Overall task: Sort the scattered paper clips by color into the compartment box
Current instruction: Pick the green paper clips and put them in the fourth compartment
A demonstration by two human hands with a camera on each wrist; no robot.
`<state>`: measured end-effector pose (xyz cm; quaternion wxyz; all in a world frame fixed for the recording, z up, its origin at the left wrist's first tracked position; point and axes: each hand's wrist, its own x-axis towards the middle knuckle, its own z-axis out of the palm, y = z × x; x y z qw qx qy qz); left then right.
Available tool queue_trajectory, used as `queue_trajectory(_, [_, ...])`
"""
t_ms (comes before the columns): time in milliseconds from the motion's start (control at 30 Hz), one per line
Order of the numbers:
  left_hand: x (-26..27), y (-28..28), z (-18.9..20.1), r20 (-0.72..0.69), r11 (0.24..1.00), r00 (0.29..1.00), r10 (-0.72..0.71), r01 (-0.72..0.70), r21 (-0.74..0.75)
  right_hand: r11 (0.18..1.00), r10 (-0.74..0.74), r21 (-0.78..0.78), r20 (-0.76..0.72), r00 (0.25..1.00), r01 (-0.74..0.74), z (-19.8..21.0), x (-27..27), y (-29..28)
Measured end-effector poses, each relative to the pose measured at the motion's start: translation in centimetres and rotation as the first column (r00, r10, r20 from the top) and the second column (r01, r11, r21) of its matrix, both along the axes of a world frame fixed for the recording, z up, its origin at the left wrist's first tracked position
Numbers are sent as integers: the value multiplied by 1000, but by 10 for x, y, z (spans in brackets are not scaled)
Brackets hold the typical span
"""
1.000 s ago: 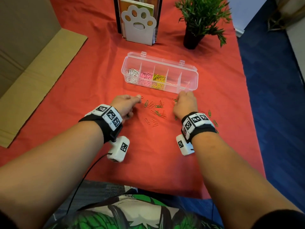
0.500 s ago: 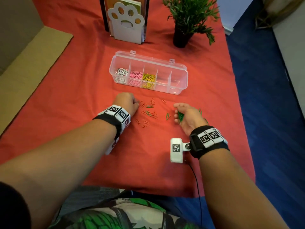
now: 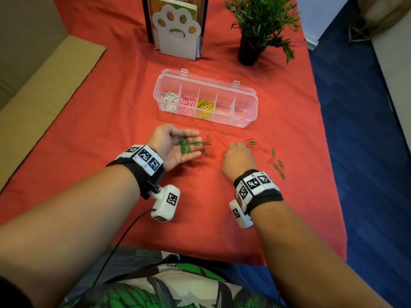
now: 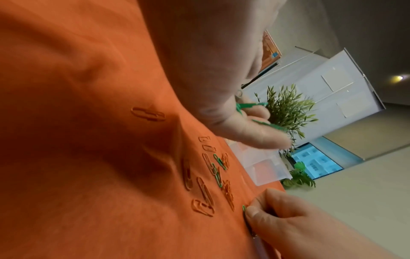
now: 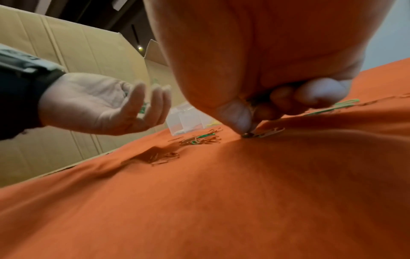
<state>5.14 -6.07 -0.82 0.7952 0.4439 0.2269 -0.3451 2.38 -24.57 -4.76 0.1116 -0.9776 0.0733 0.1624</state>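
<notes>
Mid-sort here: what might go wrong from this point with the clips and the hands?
1. The green clips lie loose on the upturned left hand; tilting it may spill them.
2. The right hand pinches at the cloth where green and orange clips mix, so it may lift both colours.
3. The orange clips nearly match the cloth and could be missed.

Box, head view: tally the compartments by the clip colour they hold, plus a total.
White clips: 1
Pink clips: 1
Yellow clips: 1
No pile visible: 2
Total: 5 compartments in the box
</notes>
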Motion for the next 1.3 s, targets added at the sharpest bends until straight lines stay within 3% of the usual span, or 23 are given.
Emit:
queue_trajectory(133, [5, -6, -6, -17, 996, 1000, -9, 10, 88, 998, 6, -68, 60, 998, -2, 3, -7, 2])
queue_trajectory(267, [8, -19, -18, 73, 928, 995, -72, 40, 371, 990, 59, -129, 68, 996, -49, 4, -10, 6])
queue_trajectory(333, [9, -23, -26, 153, 827, 969, -192, 76, 558, 995, 45, -96, 60, 997, -39, 5, -9, 5])
queue_trajectory(400, [11, -25, -31, 256, 682, 898, -359, 65, 728, 996, 19, -87, 89, 996, -11, 5, -8, 3])
queue_trajectory(500, [13, -30, -29, 288, 394, 704, -649, -12, 919, 987, 73, -152, 84, 994, -60, 5, -9, 3])
queue_trajectory(567, [14, -33, -28, 250, 249, 588, -769, -85, 965, 973, 127, -203, 66, 990, -111, 8, -10, 7])
queue_trajectory(667, [15, -38, -26, 188, 136, 468, -863, -143, 980, 977, 143, -165, 34, 989, -135, 9, -6, 2])
queue_trajectory(767, [17, -41, -24, 104, 60, 451, -886, -112, 992, 981, -8, 195, -27, 1000, 14, 11, 6, -9])
queue_trajectory(800, [17, -42, -24, 71, 35, 446, -892, -89, 995, 922, -115, 364, -68, 991, 132, 15, 9, -11])
queue_trajectory(833, [18, -43, -24, 41, 10, 438, -898, -72, 997, 794, -235, 543, -141, 962, 274, 21, 11, -13])
queue_trajectory(900, [19, -43, -25, 5, -23, 444, -896, -57, 998, 372, -393, 784, -351, 850, 496, 29, 10, -18])
queue_trajectory(967, [19, -41, -25, 16, 1, 488, -873, -32, 999, -14, -349, 818, -543, 764, 575, 37, 7, -23])
queue_trajectory(1000, [19, -39, -24, 51, 55, 539, -841, -7, 998, -134, -298, 799, -597, 745, 586, 39, 6, -24])
queue_trajectory(1033, [19, -37, -22, 100, 160, 619, -779, 43, 986, -218, -251, 779, -626, 738, 587, 41, 7, -25])
queue_trajectory(1067, [18, -35, -18, 158, 350, 729, -666, 118, 929, -276, -215, 760, -645, 733, 588, 41, 8, -25])
queue_trajectory(1100, [17, -32, -13, 186, 587, 841, -508, 180, 789, -318, -186, 744, -657, 731, 588, 41, 9, -24])
queue_trajectory(1133, [15, -27, -9, 150, 787, 923, -354, 208, 580, -350, -164, 729, -666, 728, 588, 42, 11, -22])
queue_trajectory(1167, [14, -22, -3, 93, 920, 963, -253, 209, 332, -379, -144, 714, -674, 724, 589, 42, 13, -20])
queue_trajectory(1200, [12, -17, 3, 61, 971, 972, -225, 219, 100, -407, -126, 699, -680, 722, 588, 43, 15, -19])
queue_trajectory(1233, [10, -12, 10, 61, 969, 972, -228, 233, -82, -434, -108, 682, -688, 717, 589, 45, 17, -18])
queue_trajectory(1300, [8, -5, 20, 100, 925, 968, -228, 248, -289, -467, -86, 652, -706, 703, 597, 47, 21, -16])
